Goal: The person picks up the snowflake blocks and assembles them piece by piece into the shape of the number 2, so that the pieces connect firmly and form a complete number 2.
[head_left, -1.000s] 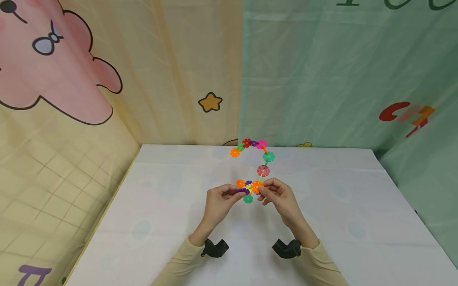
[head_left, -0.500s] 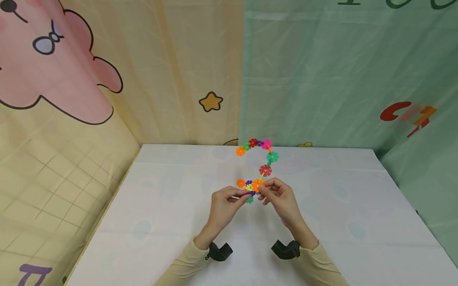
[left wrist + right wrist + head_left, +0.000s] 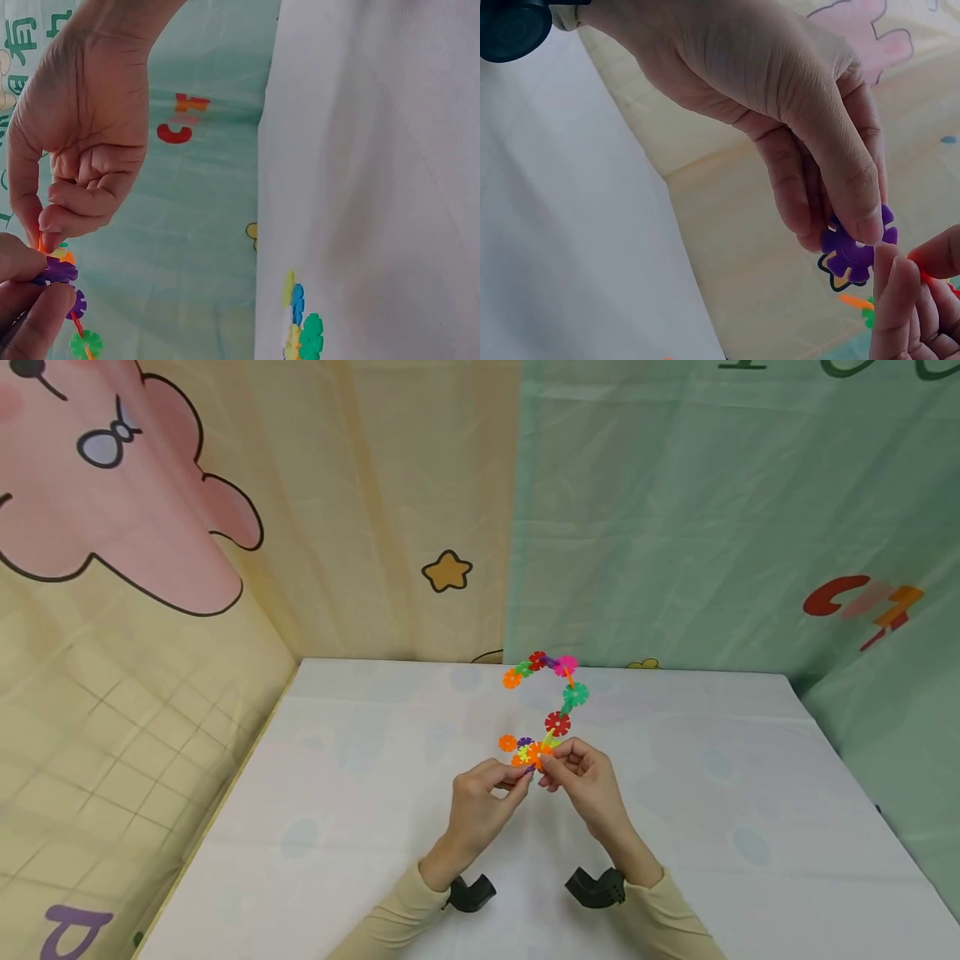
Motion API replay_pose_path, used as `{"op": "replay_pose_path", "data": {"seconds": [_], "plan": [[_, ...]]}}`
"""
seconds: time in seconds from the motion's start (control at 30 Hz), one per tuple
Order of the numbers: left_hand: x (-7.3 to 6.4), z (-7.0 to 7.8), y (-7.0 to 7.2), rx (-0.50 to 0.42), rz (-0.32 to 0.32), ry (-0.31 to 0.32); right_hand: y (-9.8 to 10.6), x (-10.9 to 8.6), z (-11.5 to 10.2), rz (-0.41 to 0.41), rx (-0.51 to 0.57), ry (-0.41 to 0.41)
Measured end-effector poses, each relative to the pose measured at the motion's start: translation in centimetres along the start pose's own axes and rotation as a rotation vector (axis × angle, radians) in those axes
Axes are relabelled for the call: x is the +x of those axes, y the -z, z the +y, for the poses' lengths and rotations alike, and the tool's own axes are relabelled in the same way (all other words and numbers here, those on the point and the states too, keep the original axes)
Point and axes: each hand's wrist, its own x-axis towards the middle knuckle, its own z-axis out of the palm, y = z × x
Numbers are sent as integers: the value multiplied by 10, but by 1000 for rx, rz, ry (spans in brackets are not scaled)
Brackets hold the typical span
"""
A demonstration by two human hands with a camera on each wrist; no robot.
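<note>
In the head view my left hand pinches a purple notched snowflake disc between thumb and fingers; the right wrist view shows it more fully. Beside it, my right hand pinches an orange snowflake disc. The purple disc is right at the orange one's edge, partly hidden by the left fingers. From the orange disc a curved chain of linked discs runs up and away, through a red disc, a green disc and a pink disc, to an orange end disc.
Just beyond my hands in the head view are more small discs, among them an orange one and a purple one. The left wrist view shows a green disc and a blue disc over the white table. Printed curtains enclose the table.
My left hand has moved right, bringing the purple disc to the orange disc in my right hand. The chain's far part has swung slightly right. My right hand has barely moved.
</note>
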Motion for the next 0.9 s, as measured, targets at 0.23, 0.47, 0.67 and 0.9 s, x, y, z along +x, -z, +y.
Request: {"op": "replay_pose_path", "data": {"seconds": [0.23, 0.47, 0.67, 0.9], "plan": [[-3, -1, -5, 32, 38, -78, 3, 0, 0, -47, 36, 14], [-3, -1, -7, 39, 57, -94, 5, 0, 0, -67, 56, -11], [-1, 0, -7, 25, 55, -123, 9, 0, -1, -80, 54, -6], [0, -4, -5, -74, 31, -74, 11, 3, -2, -69, 52, -16]]}}
